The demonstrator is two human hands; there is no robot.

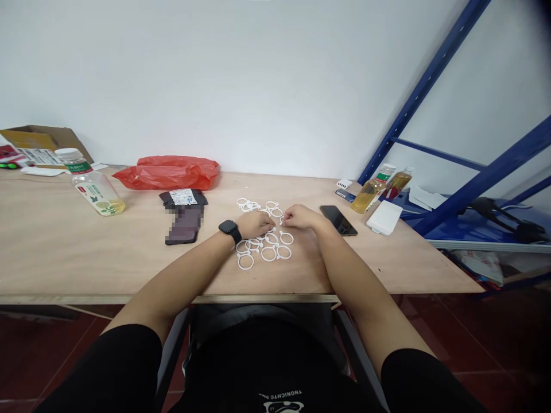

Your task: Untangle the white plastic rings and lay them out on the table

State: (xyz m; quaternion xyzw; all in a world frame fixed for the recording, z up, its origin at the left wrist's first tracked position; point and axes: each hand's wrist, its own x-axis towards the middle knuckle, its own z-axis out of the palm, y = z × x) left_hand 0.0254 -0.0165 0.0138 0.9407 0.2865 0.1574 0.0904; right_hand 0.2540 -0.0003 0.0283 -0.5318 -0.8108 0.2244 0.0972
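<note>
White rings (278, 256), wooden table (129, 258), pale wall (275, 86)

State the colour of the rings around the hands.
The rings are white, as the head view shows.

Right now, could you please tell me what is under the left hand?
White rings show on the near and far sides of the left hand; whatever lies directly beneath it is covered.
</note>
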